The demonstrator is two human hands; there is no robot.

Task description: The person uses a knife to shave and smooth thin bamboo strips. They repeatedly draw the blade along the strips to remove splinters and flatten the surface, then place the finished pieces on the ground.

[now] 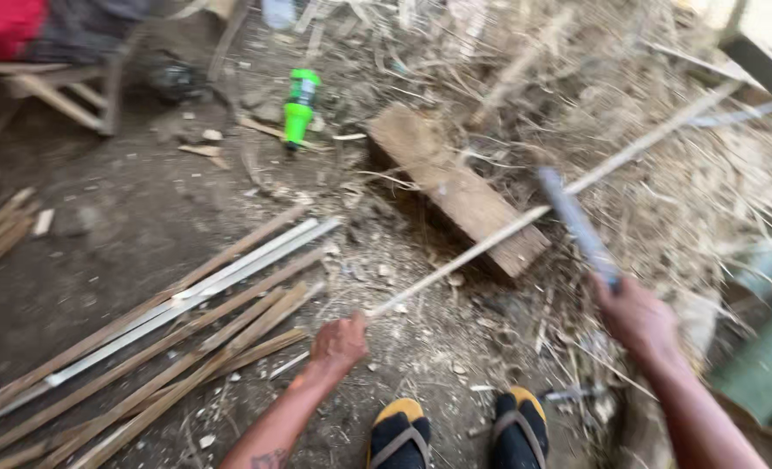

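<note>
The left hand (338,343), low in the middle of the frame, has its fingers closed around the near end of a thin bamboo strip (525,217), whose long axis runs up and to the right, crossing over a wooden block (455,187) toward the upper right corner. The right hand (636,317) at lower right is clenched on the handle of a blurred blade (577,226), its tip pointing up-left, just beside the strip. Bare dirt lies open between the hands; split slats (160,347) crowd the lower left, dry shavings (664,148) the right.
</note>
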